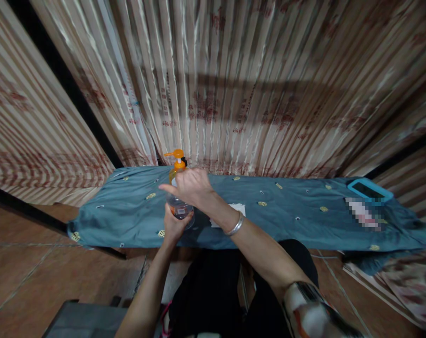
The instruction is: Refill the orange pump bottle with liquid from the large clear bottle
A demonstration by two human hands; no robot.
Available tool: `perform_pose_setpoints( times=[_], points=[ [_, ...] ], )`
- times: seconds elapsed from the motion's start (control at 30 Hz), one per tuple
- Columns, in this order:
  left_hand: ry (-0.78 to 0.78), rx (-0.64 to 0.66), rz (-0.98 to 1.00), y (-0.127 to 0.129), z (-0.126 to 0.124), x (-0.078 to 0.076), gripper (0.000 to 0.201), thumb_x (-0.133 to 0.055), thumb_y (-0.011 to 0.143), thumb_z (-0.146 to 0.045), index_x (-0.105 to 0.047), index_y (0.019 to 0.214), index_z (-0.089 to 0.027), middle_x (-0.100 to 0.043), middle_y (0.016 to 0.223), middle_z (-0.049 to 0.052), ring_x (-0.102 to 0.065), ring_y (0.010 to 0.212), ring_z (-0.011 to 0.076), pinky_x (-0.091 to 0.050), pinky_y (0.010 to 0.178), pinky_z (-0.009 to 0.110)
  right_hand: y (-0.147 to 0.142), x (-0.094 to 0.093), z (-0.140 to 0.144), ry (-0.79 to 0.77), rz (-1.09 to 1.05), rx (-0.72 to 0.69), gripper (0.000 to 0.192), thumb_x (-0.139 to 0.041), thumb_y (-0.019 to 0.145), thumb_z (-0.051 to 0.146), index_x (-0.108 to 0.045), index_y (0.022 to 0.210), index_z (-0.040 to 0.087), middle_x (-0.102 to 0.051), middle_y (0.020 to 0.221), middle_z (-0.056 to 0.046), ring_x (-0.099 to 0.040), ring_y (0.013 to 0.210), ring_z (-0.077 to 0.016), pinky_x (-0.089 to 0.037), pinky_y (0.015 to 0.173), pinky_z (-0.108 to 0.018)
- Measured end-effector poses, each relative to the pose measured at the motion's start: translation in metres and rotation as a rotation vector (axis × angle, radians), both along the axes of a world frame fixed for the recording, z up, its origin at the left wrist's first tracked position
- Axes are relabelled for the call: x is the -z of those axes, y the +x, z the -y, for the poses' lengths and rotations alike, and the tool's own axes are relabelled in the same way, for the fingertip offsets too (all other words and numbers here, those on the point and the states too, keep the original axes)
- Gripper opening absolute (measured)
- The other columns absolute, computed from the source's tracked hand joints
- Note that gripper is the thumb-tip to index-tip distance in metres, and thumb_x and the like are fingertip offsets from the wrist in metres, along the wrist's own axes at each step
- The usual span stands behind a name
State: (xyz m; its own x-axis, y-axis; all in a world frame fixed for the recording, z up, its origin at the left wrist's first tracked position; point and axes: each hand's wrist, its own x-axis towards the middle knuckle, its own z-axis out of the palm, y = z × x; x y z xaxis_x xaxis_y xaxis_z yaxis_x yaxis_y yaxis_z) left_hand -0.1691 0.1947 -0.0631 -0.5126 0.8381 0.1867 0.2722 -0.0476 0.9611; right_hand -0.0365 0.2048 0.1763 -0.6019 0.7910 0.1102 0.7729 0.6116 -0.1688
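Left hand: your left hand (173, 226) cups the base of the clear plastic pump bottle (179, 206) from below, fingers closed on it.
Right hand: your right hand (189, 186) wraps the bottle's upper body, just under the orange pump head (178, 159); a silver metal bangle (235, 226) circles the wrist.
Bottle: upright, held between both hands over the near edge of the table.
Cloth: a smooth teal tablecloth (290, 216) dotted with small gold motifs.
Paper: a white folded square (239, 210) lies flat just right of the bottle.
Backdrop: a pleated, glossy beige curtain (234, 84).
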Motion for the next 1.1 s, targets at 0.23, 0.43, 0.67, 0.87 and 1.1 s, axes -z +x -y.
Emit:
perform_pose_setpoints(
  times=[0.23, 0.43, 0.67, 0.87, 1.1],
  points=[
    [-0.014, -0.023, 0.001, -0.002, -0.002, -0.002, 0.09, -0.11, 0.046, -0.056, -0.06, 0.116, -0.029, -0.083, 0.105, 0.006, -0.087, 0.105, 0.0408, -0.075, 0.098, 0.053, -0.012, 0.016, -0.003, -0.013, 0.059, 0.024, 0.066, -0.026, 0.138, 0.037, -0.078, 0.154, 0.0, -0.087, 0.15, -0.033, -0.078, 0.155, -0.0345, -0.051, 0.116, -0.045],
    [-0.058, -0.039, -0.028, -0.001, -0.004, -0.008, 0.084, -0.111, 0.049, -0.048, -0.064, 0.115, -0.029, -0.088, 0.11, 0.007, -0.09, 0.11, 0.0407, -0.076, 0.102, 0.054, -0.005, 0.017, -0.006, 0.037, 0.007, 0.056, 0.056, -0.046, 0.136, 0.044, -0.088, 0.138, 0.007, -0.093, 0.142, -0.027, -0.087, 0.143, -0.0352, -0.056, 0.108, -0.041],
    [-0.111, -0.001, -0.029, 0.001, -0.004, -0.02, 0.076, -0.108, 0.052, -0.041, -0.066, 0.114, -0.03, -0.091, 0.109, 0.007, -0.09, 0.105, 0.0381, -0.075, 0.103, 0.052, 0.009, 0.005, -0.015, 0.041, 0.038, -0.02, 0.058, -0.054, 0.135, 0.052, -0.085, 0.144, 0.003, -0.092, 0.147, -0.028, -0.087, 0.148, -0.0395, -0.061, 0.108, -0.042],
    [-0.132, 0.085, -0.017, -0.006, -0.002, -0.028, 0.075, -0.108, 0.049, -0.043, -0.068, 0.111, -0.029, -0.094, 0.11, 0.009, -0.092, 0.108, 0.0396, -0.075, 0.103, 0.052, 0.014, -0.005, -0.018, 0.028, 0.105, -0.081, 0.058, -0.057, 0.135, 0.05, -0.086, 0.145, 0.001, -0.091, 0.148, -0.03, -0.086, 0.15, -0.0435, -0.062, 0.108, -0.044],
    [-0.134, 0.178, -0.033, -0.012, -0.002, -0.03, 0.07, -0.108, 0.045, -0.045, -0.071, 0.102, -0.028, -0.095, 0.106, 0.009, -0.091, 0.107, 0.0398, -0.073, 0.098, 0.05, 0.027, -0.016, -0.022, 0.013, 0.168, -0.18, 0.053, -0.065, 0.133, 0.048, -0.087, 0.146, 0.001, -0.093, 0.144, -0.028, -0.089, 0.139, -0.0368, -0.059, 0.104, -0.038]
  ],
)
